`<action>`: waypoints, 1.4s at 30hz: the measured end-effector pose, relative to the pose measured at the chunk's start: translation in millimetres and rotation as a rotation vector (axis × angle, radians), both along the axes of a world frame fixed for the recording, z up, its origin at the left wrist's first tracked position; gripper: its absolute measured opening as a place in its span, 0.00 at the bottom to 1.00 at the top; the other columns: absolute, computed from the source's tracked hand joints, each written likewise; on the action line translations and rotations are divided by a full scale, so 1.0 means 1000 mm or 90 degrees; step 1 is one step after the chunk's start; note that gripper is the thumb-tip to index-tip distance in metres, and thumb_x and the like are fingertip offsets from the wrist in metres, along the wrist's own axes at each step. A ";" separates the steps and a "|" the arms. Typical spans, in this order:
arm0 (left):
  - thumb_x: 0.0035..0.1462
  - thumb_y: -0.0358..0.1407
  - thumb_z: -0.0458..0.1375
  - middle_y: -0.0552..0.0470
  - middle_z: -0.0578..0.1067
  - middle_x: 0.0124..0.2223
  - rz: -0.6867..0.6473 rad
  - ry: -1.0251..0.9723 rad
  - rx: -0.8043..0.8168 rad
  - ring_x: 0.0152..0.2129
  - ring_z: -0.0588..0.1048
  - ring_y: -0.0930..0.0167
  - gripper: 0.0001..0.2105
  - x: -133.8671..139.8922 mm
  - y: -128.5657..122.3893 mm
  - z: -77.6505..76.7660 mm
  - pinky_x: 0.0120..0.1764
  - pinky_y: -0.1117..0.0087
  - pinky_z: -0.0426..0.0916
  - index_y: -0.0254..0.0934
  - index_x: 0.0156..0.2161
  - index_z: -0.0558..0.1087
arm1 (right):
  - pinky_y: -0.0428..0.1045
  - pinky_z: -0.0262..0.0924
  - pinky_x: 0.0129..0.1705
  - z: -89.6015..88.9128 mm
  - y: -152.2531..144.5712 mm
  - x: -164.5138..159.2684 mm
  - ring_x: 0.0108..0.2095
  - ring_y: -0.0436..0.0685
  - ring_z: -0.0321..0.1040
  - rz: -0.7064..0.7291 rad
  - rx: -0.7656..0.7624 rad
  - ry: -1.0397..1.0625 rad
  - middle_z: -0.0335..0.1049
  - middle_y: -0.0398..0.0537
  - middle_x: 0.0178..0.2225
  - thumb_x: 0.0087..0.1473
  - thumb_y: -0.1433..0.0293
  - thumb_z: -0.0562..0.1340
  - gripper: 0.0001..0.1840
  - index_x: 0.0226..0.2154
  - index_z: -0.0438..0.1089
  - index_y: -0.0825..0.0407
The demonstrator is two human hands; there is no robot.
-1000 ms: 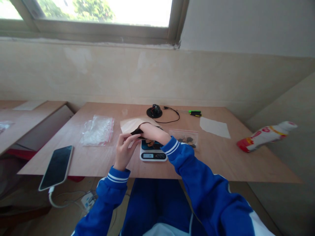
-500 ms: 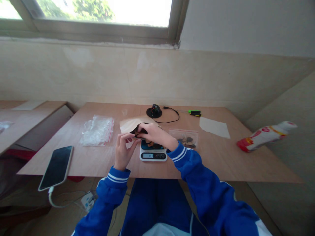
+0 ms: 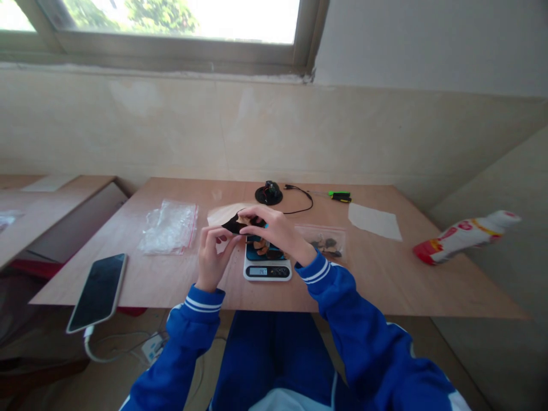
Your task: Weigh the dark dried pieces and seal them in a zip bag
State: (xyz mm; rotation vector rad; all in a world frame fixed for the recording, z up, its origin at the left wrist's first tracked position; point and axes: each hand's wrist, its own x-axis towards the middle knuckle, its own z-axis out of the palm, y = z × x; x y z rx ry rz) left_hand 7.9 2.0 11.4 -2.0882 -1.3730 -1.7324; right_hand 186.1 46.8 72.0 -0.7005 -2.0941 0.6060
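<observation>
My left hand (image 3: 213,257) pinches the near edge of a tan paper bag (image 3: 219,214), whose dark mouth faces me. At that mouth is my right hand (image 3: 276,228), closed with a brown dried piece (image 3: 245,219) between its fingers; part of the piece is hidden. Under the hands stands a white kitchen scale (image 3: 268,273) with a lit display. Several curled brown dried pieces (image 3: 262,246) lie on its dark blue plate, partly covered by my right hand.
A clear zip bag of dark dried pieces (image 3: 329,244) lies right of the scale, empty plastic bags (image 3: 169,228) left. Behind are a black round device (image 3: 269,194) with a cable and screwdrivers (image 3: 340,197). White paper (image 3: 374,221), a bottle (image 3: 462,237) and a phone (image 3: 98,291) flank these.
My right hand has drawn its fingers back from inside the bag's mouth, slightly up and right, and a brown piece now shows in them. My left hand stays almost still on the bag.
</observation>
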 end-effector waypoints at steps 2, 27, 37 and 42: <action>0.56 0.36 0.62 0.54 0.67 0.36 0.005 0.005 -0.005 0.27 0.68 0.76 0.07 -0.002 0.003 0.003 0.32 0.73 0.68 0.38 0.38 0.69 | 0.49 0.66 0.45 0.001 -0.001 0.002 0.42 0.55 0.71 -0.054 -0.013 0.062 0.74 0.47 0.42 0.57 0.61 0.62 0.13 0.42 0.70 0.51; 0.58 0.36 0.58 0.48 0.70 0.37 0.235 0.071 -0.045 0.39 0.70 0.62 0.04 -0.049 0.101 0.066 0.47 0.54 0.66 0.41 0.34 0.75 | 0.61 0.49 0.56 -0.065 0.038 -0.002 0.53 0.64 0.57 -0.215 -0.083 -0.301 0.66 0.57 0.49 0.56 0.69 0.62 0.12 0.43 0.75 0.53; 0.60 0.36 0.55 0.46 0.67 0.52 0.174 0.025 -0.028 0.45 0.71 0.67 0.12 -0.049 0.087 0.055 0.48 0.61 0.68 0.43 0.49 0.73 | 0.59 0.55 0.54 -0.067 -0.043 0.066 0.49 0.61 0.65 -0.399 -0.066 -0.004 0.72 0.52 0.43 0.61 0.65 0.54 0.13 0.39 0.73 0.49; 0.59 0.33 0.54 0.43 0.66 0.52 0.262 -0.054 -0.026 0.42 0.72 0.66 0.16 -0.059 0.060 0.032 0.40 0.65 0.71 0.41 0.52 0.71 | 0.63 0.55 0.54 -0.110 -0.100 0.099 0.50 0.63 0.65 -0.499 -0.097 -0.010 0.71 0.54 0.45 0.60 0.62 0.54 0.14 0.39 0.74 0.47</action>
